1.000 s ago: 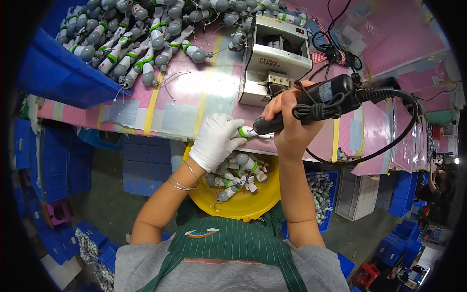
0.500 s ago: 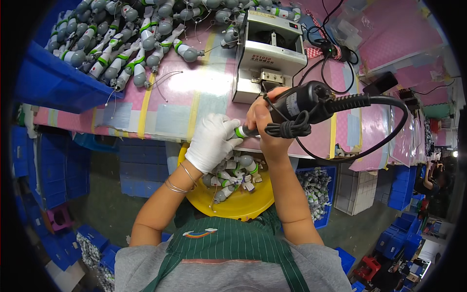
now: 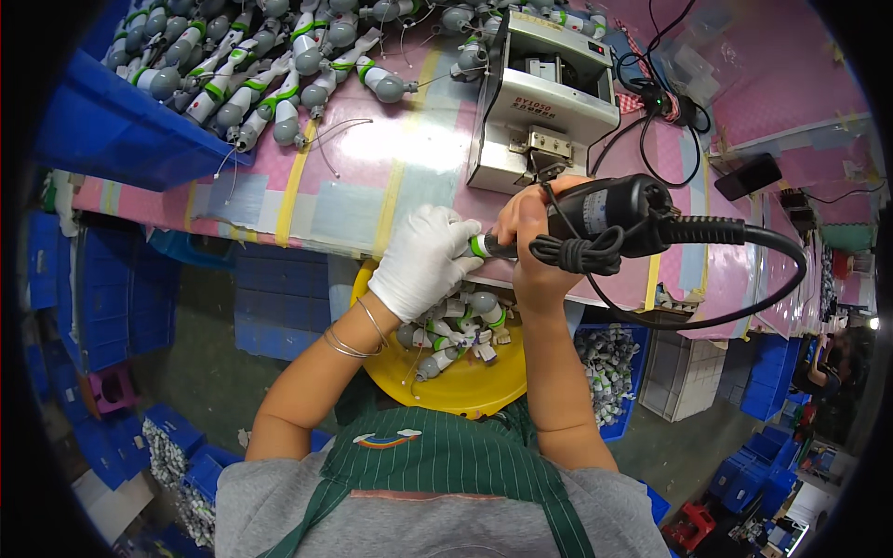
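Note:
My left hand (image 3: 426, 263), in a white glove, is closed on a small white plastic part with a green band (image 3: 478, 245) at the table's front edge. Its far end is hidden in the fingers. Bare, my right hand (image 3: 538, 232) wraps the front of a black electric screwdriver (image 3: 605, 212) lying nearly level, its tip pointing left against the banded part. A bundled black cord hangs at the tool's side. Below the hands, a yellow basin (image 3: 446, 383) holds several grey, white and green pieces with rounded grey ends (image 3: 484, 302).
Just beyond my right hand stands a pale metal screw feeder (image 3: 539, 102). Many similar grey-and-white pieces (image 3: 307, 56) pile up at the back left, beside a blue bin (image 3: 121, 139). Black cables (image 3: 656, 102) and a phone-like black slab (image 3: 749, 177) lie on the right.
The whole view has shifted, so the table and feeder appear farther right. Both hands keep their hold, with the screwdriver still against the part. The mechanism inside the feeder has changed position.

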Available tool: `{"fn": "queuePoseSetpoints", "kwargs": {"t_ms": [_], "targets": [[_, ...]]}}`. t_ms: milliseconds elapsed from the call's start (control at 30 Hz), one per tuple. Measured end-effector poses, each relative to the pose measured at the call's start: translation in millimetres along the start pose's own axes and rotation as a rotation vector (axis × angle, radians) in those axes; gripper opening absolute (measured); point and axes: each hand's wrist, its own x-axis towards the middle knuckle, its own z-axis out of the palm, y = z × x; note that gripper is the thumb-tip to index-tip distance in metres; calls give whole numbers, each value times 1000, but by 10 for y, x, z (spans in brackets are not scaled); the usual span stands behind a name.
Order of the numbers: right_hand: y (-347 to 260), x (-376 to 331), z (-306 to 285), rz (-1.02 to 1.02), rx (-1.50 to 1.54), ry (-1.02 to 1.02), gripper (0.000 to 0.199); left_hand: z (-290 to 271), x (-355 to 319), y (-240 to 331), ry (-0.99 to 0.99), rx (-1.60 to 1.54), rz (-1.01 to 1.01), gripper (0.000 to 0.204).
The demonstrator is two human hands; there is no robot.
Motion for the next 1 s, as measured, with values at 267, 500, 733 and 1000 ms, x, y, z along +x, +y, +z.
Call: {"fn": "queuePoseSetpoints", "kwargs": {"t_ms": [267, 500, 733, 1000], "targets": [[-104, 52, 192, 17, 9, 121, 17, 11, -43, -65, 42, -1, 36, 33], [-558, 429, -101, -13, 248, 61, 26, -206, -444, 140, -323, -271, 110, 45], [-539, 1030, -79, -134, 121, 145, 13, -697, 774, -555, 411, 188, -108, 32], [-404, 944, 117, -69, 60, 128, 14, -648, 804, -1179, 245, 347, -386, 23]]}}
